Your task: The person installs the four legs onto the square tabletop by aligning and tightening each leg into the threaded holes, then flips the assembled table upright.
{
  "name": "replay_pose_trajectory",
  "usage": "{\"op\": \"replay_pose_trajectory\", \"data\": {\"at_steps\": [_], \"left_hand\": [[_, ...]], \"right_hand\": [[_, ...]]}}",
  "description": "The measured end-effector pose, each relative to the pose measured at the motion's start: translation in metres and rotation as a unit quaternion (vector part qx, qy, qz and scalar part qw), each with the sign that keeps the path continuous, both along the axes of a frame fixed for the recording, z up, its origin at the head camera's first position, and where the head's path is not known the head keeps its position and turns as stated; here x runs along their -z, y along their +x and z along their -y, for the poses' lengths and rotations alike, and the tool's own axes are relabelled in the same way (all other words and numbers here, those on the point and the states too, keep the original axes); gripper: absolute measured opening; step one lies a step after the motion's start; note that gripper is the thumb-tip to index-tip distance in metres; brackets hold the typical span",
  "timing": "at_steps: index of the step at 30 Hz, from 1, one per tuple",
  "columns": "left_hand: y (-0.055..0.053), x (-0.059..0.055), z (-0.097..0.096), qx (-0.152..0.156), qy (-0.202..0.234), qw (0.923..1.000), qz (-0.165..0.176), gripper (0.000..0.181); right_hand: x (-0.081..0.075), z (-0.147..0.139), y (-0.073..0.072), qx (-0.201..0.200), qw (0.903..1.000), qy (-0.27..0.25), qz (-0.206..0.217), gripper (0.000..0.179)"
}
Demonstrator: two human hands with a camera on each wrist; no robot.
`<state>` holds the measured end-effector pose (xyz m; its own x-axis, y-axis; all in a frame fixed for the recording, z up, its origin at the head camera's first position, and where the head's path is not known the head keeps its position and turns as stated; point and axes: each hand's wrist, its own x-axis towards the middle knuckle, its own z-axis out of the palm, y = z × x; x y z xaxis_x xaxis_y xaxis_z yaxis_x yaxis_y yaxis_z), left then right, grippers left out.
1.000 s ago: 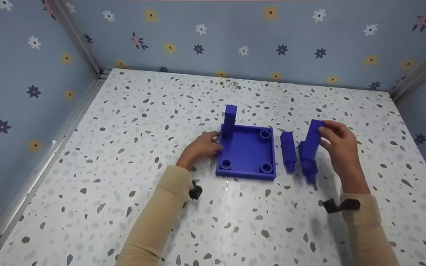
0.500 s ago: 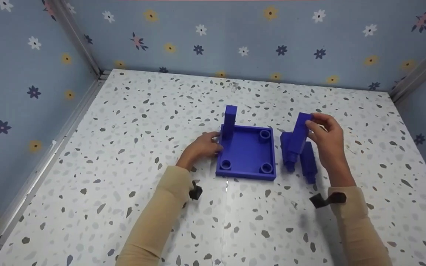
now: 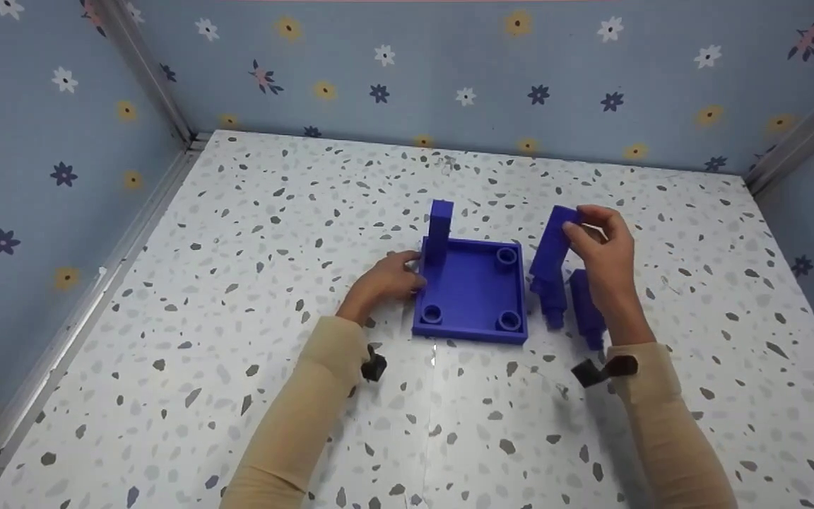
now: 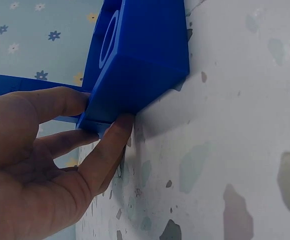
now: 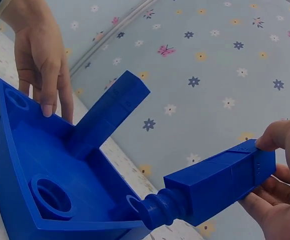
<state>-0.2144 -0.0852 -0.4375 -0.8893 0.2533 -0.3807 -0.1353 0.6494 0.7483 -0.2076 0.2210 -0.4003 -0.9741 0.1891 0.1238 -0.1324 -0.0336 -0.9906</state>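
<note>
A blue square table top (image 3: 474,286) lies upside down, its raised rim up and round sockets at its corners. One square leg (image 3: 439,230) stands upright in its far-left corner. My left hand (image 3: 384,278) holds the left rim, thumb over the edge and fingers at the outer side in the left wrist view. In my right hand (image 3: 608,258), thumb and fingers pinch a second leg (image 5: 219,180) by its plain end. Its threaded end points down and left, toward the far-right socket in the right wrist view, apart from it.
Two more blue legs lie right of the table top: one leg (image 3: 554,304) partly behind the held leg, the other leg (image 3: 586,307) beside my right wrist. The speckled table (image 3: 273,233) is bounded by flowered wall panels (image 3: 435,63) at the back and sides.
My right hand has lifted the leg from beside the lying ones and carried it left and away, toward the table top. The left hand and table top have stayed still.
</note>
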Motion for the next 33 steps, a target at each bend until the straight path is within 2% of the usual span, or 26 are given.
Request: {"op": "replay_pose_trajectory", "data": {"at_steps": [16, 23, 29, 33], "left_hand": [[-0.001, 0.000, -0.001, 0.000, -0.007, 1.0000, 0.005, 0.064], [0.000, 0.000, 0.000, -0.002, -0.008, 1.0000, 0.003, 0.065], [0.000, 0.001, 0.000, -0.003, 0.001, 1.0000, -0.001, 0.065], [-0.001, 0.001, 0.000, -0.005, 0.003, 1.0000, 0.001, 0.065]], "right_hand": [[0.009, 0.021, -0.014, 0.033, 0.9938, 0.059, -0.088, 0.036], [0.015, 0.030, -0.022, 0.032, 0.9936, 0.043, -0.100, 0.041], [0.021, 0.039, -0.027, 0.039, 0.9903, 0.035, -0.129, 0.043], [0.010, 0.048, -0.019, 0.042, 0.9892, 0.034, -0.136, 0.042]]}}
